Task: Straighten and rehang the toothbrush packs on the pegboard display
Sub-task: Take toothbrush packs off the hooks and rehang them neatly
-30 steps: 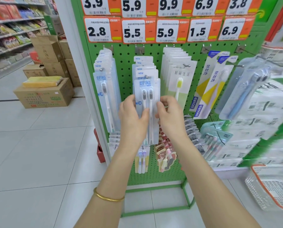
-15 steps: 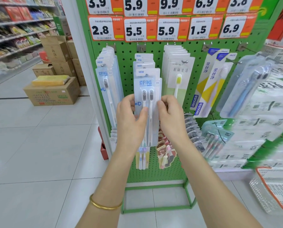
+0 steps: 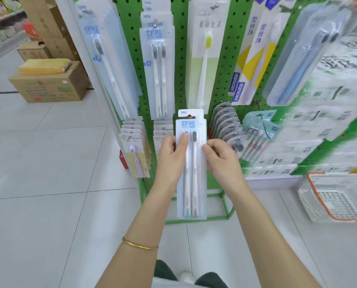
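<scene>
1. Left hand point(image 3: 171, 156), centre of the frame. My fingers point(image 3: 183, 140) are curled round the left edge of a twin toothbrush pack point(image 3: 192, 194), with the thumb laid across its front over one brush head. A gold bangle point(image 3: 140, 245) sits on the wrist.
2. Right hand point(image 3: 221, 161), just right of centre. It pinches the right edge of the same pack, fingertips on the front.
3. The pack is upright between both hands, in front of the lower rows of the green pegboard point(image 3: 181, 59) and apart from it.
4. Edges: a matching twin pack point(image 3: 156, 75) hangs on its peg directly above, upper centre. A yellow-bristled toothbrush pack point(image 3: 206, 59) hangs just right of that. Fanned carded items crowd close behind my right hand. The board's green base frame point(image 3: 227, 206) lies below the pack.
5. Open room: pale tiled floor point(image 3: 48, 163) across the left half.
6. Surroundings: a cardboard box point(image 3: 48, 86) at upper left, a white basket with an orange rim point(image 3: 335, 200) on the floor at lower right, and blurred green-and-white packaged goods above it.
</scene>
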`<state>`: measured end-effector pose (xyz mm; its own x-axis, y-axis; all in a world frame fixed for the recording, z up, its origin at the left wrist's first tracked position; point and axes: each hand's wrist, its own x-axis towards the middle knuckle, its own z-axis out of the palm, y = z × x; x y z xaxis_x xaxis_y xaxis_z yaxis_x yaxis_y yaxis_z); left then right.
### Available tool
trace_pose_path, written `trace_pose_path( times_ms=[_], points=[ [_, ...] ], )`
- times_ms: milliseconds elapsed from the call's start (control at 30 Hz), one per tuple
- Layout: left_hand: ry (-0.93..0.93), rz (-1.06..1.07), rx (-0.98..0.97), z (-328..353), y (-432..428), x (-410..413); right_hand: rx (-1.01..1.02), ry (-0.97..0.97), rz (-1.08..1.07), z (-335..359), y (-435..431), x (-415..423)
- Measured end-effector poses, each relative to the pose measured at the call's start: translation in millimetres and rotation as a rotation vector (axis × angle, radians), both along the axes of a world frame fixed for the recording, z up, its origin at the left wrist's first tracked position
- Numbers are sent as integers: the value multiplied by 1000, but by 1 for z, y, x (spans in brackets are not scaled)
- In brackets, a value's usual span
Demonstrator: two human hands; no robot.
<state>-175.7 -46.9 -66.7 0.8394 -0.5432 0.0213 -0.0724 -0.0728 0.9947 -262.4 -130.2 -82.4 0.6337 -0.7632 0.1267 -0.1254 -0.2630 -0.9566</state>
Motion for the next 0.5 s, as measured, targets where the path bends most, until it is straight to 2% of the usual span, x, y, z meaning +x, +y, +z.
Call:
trace_pose_path(
  times_ms=[100, 200, 367, 500],
  points=[
    [93, -8, 28, -19, -12, -7, 74, 59, 31, -22, -4, -14],
    [95, -20, 72, -32, -20, -12, 153, 49, 10, -40, -4, -20],
    [-178, -124, 214, -49, -13, -13, 288, -27, -35, -57, 4, -16],
    [-256, -223, 350, -58, -6, -14, 354, -43, -121, -63, 4, -13]
  ],
)
